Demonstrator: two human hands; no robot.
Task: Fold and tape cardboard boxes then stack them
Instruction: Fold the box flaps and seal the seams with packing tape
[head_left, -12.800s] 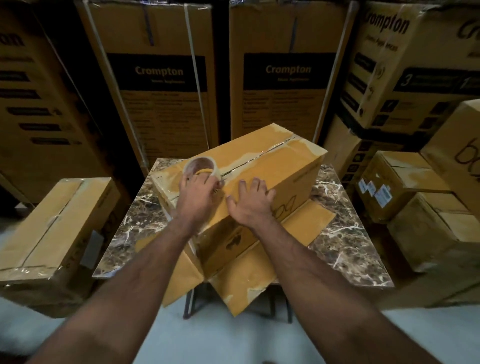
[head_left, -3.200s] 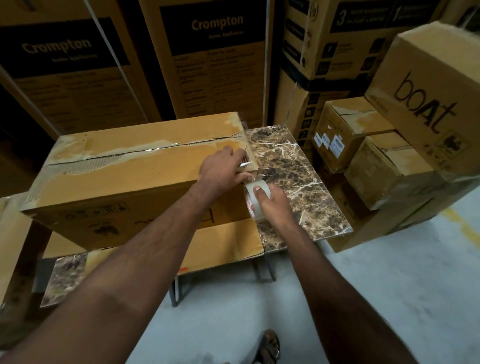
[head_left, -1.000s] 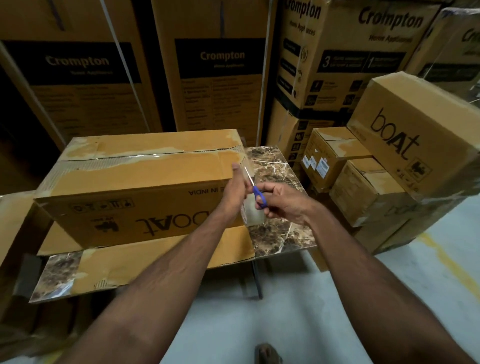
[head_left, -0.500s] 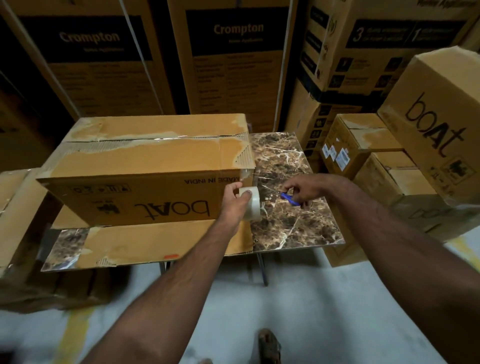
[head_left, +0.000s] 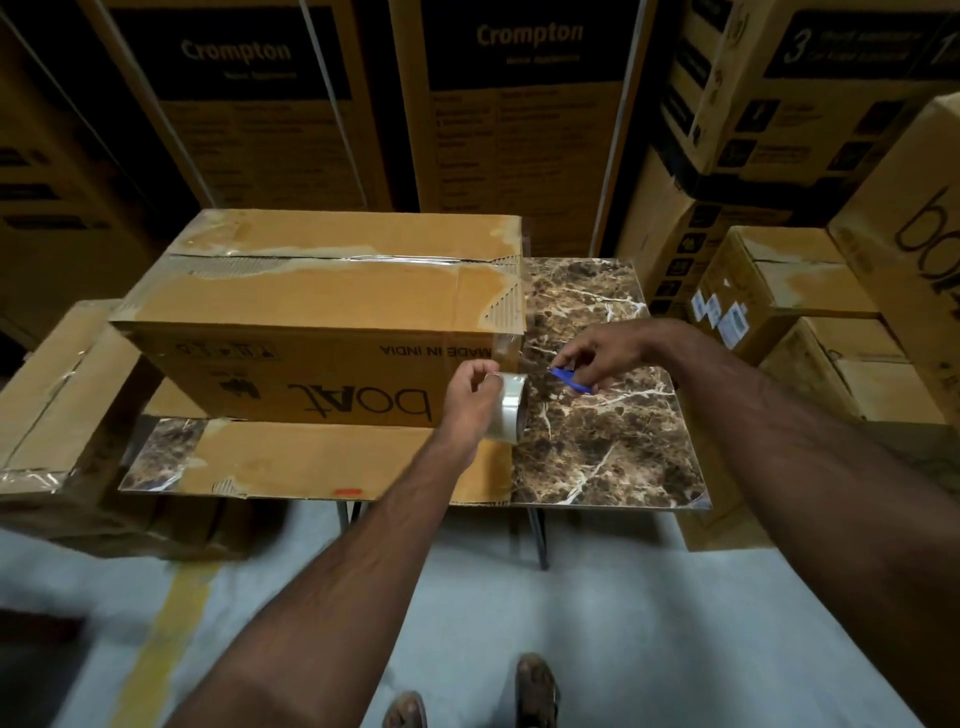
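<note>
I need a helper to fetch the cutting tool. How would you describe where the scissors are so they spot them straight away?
Find the marble-topped table in front of the tall Crompton cartons. On its bare right part, beside the taped boat box, the right hand holds the scissors just above the top. Their blue handles are the only blue thing there.

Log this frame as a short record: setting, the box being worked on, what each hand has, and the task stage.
setting: storeroom, marble-topped table, large printed cartons behind
work box: boAt carton upside down on the table, top seam taped
under box: flattened cardboard
left hand: grips tape roll at the carton's right end
right hand: holds blue-handled scissors over the table
stage: top seam taped, box not yet stacked
</note>
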